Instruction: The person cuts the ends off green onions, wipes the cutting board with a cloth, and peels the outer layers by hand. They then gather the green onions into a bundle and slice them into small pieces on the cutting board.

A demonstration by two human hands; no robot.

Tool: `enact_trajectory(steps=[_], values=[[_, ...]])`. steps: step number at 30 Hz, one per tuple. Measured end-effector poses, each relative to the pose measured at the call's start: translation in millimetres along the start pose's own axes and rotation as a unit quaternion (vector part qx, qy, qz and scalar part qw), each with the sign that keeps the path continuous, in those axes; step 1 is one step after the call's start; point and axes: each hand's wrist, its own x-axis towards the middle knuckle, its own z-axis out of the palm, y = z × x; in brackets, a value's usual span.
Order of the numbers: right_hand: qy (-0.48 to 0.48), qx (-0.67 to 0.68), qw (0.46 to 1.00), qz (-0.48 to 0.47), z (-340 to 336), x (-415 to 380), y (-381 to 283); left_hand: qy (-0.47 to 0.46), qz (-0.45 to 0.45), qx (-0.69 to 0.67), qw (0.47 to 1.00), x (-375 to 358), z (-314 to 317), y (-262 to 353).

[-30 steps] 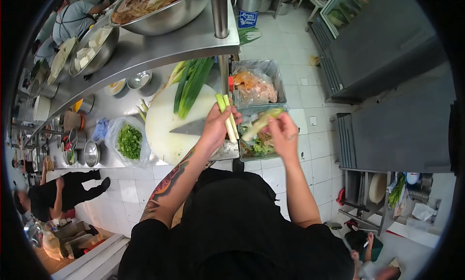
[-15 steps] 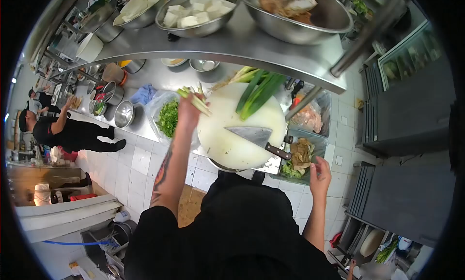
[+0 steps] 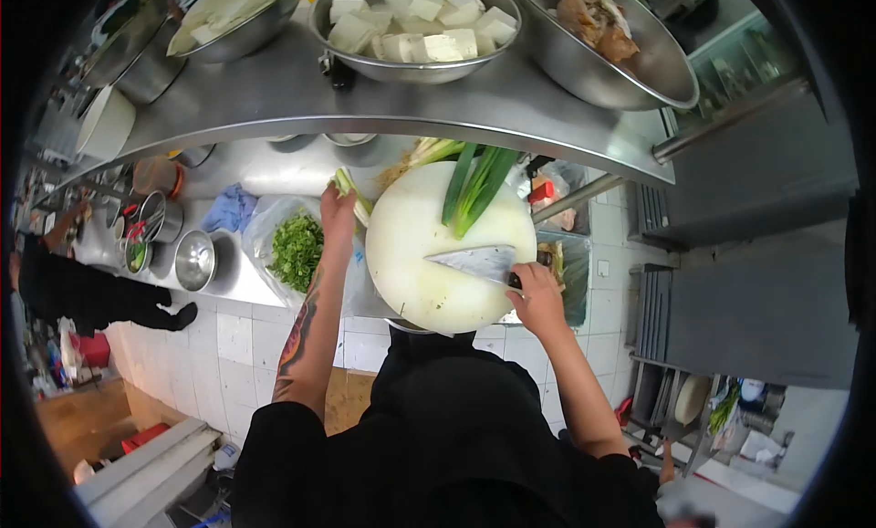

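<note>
My left hand point(image 3: 337, 216) is closed round pale scallion stalks point(image 3: 359, 199), just beyond the left edge of the round white cutting board point(image 3: 401, 272). On the board lies a broad-bladed knife point(image 3: 474, 261), its blade pointing left. My right hand point(image 3: 540, 297) is wrapped over the knife's dark handle at the board's right side. Long green scallion leaves point(image 3: 478, 188) rest across the back of the board. Behind it are more scallions with roots point(image 3: 422, 159). Chopped greens point(image 3: 297, 250) fill a plastic bag beside my left forearm.
A steel shelf point(image 3: 383, 106) overhangs the back, bearing a bowl of tofu cubes point(image 3: 429, 68) and another steel bowl point(image 3: 610, 81). A small steel bowl point(image 3: 195, 260) and blue cloth point(image 3: 232, 207) sit left. Lined bins point(image 3: 577, 295) stand right. Another person point(image 3: 87, 282) is at far left.
My right hand has come left from above the bin onto the knife handle. My left hand has drawn the scallion stalks slightly away from the board. The camera view has shifted.
</note>
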Motion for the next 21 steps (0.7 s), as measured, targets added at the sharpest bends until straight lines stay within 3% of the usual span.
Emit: enact_trajectory(steps=[1, 2, 4, 5, 7, 8, 10, 12, 15, 17, 21], values=[[-0.013, 0.005, 1.0, 0.014, 7, 2, -1, -0.07, 0.072, 0.025, 0.995, -9, 5, -3], [-0.013, 0.001, 1.0, 0.021, 8, 2, -1, -0.078, 0.069, 0.024, 0.994, -11, 15, -4], [-0.027, 0.008, 0.999, 0.025, 8, 5, 0, -0.289, 0.124, 0.138, 0.939, -24, 41, 20], [-0.032, 0.002, 0.999, 0.023, 6, 5, -1, -0.293, 0.122, 0.138, 0.938, -26, 53, 31], [-0.032, 0.005, 0.999, 0.007, 2, 3, 0, -0.37, 0.15, 0.254, 0.881, -24, 76, 45], [-0.033, 0.008, 0.999, -0.017, 0, 1, 1, -0.373, 0.144, 0.256, 0.88, -23, 82, 42], [-0.025, 0.019, 0.998, -0.047, -13, -4, -2, -0.352, 0.272, 0.389, 0.807, -23, 88, 45], [-0.055, 0.083, 0.995, 0.003, -30, -15, -8, -0.345, 0.294, 0.39, 0.802, -30, 83, 54], [-0.068, 0.078, 0.994, 0.021, -52, -33, -13, -0.347, 0.215, 0.275, 0.871, -35, 57, 52], [-0.119, 0.076, 0.988, 0.058, -65, -38, -22, -0.318, 0.205, 0.282, 0.882, -34, 29, 39], [-0.178, 0.081, 0.981, 0.014, -54, -38, -30, -0.257, 0.188, 0.27, 0.909, -66, -14, 46]])
